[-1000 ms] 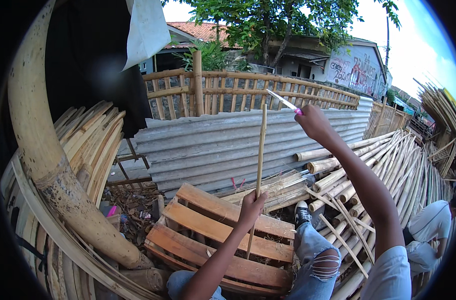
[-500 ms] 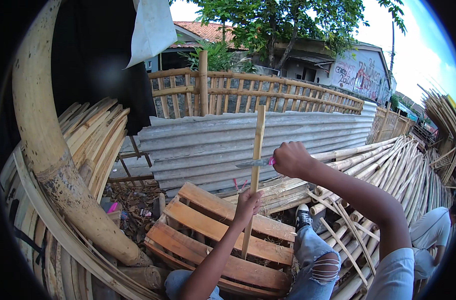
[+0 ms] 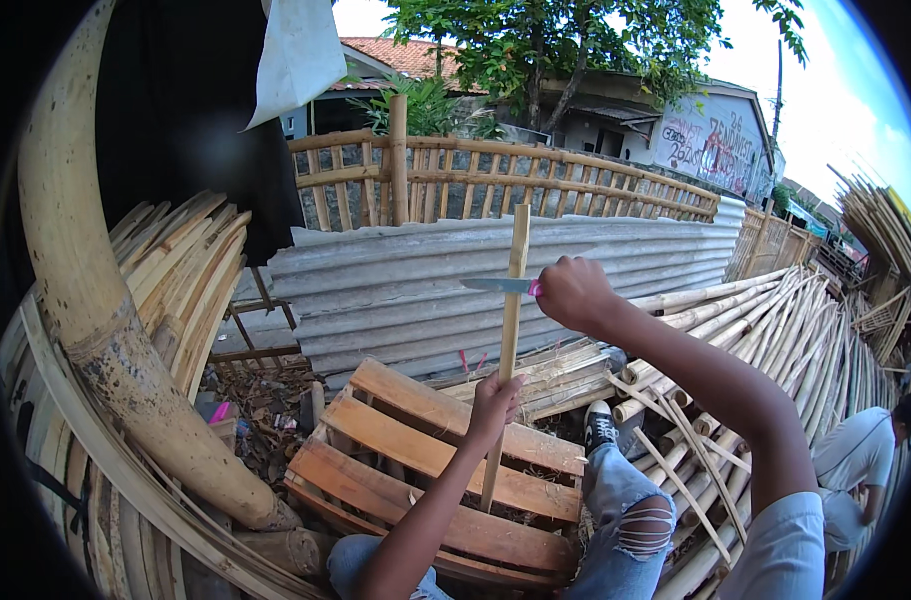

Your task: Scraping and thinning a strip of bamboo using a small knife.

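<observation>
A flat bamboo strip (image 3: 512,325) stands nearly upright, its lower end down at the slatted wooden pallet (image 3: 425,440). My left hand (image 3: 494,405) is closed around the strip below its middle. In my right hand (image 3: 572,293) is a knife (image 3: 495,285) with a pink handle, mostly hidden by the fist. The blade lies level across the strip's upper part and points left. Whether the edge bites into the bamboo is too small to tell.
A thick bamboo pole (image 3: 125,340) and stacked split bamboo (image 3: 190,270) stand at left. Corrugated sheet (image 3: 395,290) runs behind the pallet. Many bamboo poles (image 3: 765,340) lie at right, where another person (image 3: 855,465) crouches. My sneaker (image 3: 599,425) is beside the pallet.
My right hand has risen slightly with the knife, so the blade crosses the strip higher up. My left hand keeps its grip. The person at right shows more fully.
</observation>
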Available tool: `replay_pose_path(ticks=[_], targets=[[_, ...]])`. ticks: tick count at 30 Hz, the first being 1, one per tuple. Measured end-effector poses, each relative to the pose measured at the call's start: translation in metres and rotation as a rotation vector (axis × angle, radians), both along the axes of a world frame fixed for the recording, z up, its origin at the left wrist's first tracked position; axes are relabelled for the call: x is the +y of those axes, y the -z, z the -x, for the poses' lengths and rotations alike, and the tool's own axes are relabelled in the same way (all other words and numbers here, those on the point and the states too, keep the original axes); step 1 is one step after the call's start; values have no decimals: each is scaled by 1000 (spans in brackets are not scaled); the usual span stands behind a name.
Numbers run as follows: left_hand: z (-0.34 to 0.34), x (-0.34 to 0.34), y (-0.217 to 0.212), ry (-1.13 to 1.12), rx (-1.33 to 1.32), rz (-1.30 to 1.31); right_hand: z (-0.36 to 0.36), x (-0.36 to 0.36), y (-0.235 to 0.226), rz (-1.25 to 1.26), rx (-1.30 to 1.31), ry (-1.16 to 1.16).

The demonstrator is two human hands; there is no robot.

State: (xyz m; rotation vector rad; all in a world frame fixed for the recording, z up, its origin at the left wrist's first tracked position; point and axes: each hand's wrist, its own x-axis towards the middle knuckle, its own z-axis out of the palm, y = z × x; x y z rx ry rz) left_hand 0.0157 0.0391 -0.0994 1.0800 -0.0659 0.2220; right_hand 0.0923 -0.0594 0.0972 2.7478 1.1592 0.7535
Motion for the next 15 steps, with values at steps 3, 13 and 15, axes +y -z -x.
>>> replay_pose_path(ticks=[3,13,15], targets=[[1,-2,-4,11,12,-3,-2,-3,1,170,-30,-52],[-8,5,8,11,6,16,-35,1,-12,87,-203,42],[-14,11,12,6,3,27,-44,8,-9,76,-198,43]])
